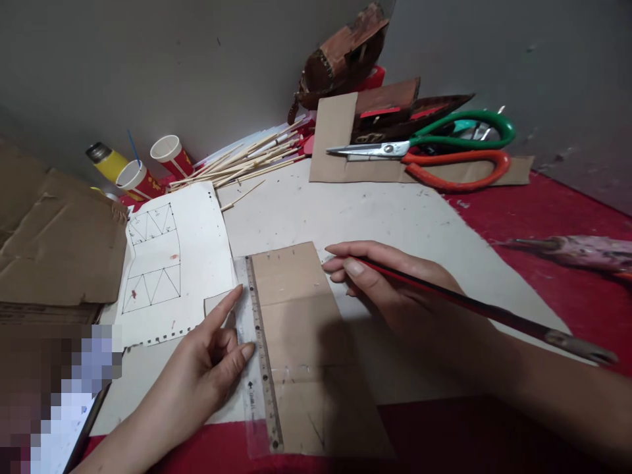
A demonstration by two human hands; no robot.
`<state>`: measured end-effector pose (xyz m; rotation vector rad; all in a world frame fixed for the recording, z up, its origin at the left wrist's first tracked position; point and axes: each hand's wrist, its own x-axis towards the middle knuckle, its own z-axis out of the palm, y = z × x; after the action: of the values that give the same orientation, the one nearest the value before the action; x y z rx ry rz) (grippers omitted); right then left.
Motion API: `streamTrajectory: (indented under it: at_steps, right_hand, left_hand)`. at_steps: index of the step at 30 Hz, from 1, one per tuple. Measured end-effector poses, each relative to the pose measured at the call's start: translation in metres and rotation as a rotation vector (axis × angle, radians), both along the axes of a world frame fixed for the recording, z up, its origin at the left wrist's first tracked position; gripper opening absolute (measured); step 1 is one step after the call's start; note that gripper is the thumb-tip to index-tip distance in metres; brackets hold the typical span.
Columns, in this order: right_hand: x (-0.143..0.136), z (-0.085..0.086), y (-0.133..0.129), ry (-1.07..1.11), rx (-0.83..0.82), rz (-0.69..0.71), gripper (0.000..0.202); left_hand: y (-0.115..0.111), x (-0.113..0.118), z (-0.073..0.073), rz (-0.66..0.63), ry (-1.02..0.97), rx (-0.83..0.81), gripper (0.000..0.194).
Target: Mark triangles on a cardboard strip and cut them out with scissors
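A clear ruler (261, 355) lies lengthwise along the left side of a brown cardboard piece (291, 283). My left hand (212, 359) rests at the ruler's left edge, forefinger stretched out and thumb on the ruler, the other fingers curled. In my right hand (390, 280) is a dark red pencil (444, 295), pinched between thumb and fingers, its tip near the cardboard's upper right edge. Short pencil marks show near the cardboard's top and bottom. Left of the ruler, a white sheet (197, 230) carries two drawn rows of triangles.
Green-and-orange scissors (390, 149) lie on an L-shaped cardboard piece (330, 168) at the back. Wooden sticks (247, 164), paper cups (170, 155) and a yellow bottle (111, 164) stand or lie back left. A pointed tool (567, 250) is at right, folded cardboard (59, 237) at left.
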<state>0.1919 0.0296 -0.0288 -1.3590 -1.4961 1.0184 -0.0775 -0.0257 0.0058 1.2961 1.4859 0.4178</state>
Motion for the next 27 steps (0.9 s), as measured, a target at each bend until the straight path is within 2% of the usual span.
streamTrajectory:
  at_steps: [4, 12, 17, 22, 27]
  right_hand:
    - [-0.001, 0.003, -0.002, 0.031, -0.033, -0.011, 0.029]
    - [-0.001, 0.006, -0.002, 0.116, -0.080, -0.052, 0.032]
    - [-0.005, 0.024, 0.002, 0.246, -0.107, -0.078, 0.031]
    - [-0.030, 0.040, 0.002, 0.308, -0.223, 0.044, 0.016]
    - [-0.065, 0.025, 0.001, 0.317, -0.309, 0.127, 0.011]
  left_hand:
    - [0.002, 0.000, 0.001, -0.011, -0.067, -0.039, 0.078]
    - [0.008, 0.001, 0.004, -0.051, -0.021, -0.014, 0.079]
    - [0.008, 0.001, 0.000, -0.064, -0.047, 0.014, 0.079]
    - [0.008, -0.002, -0.006, -0.092, -0.035, 0.038, 0.076]
    - [0.008, -0.001, -0.006, -0.077, -0.054, 0.032, 0.076]
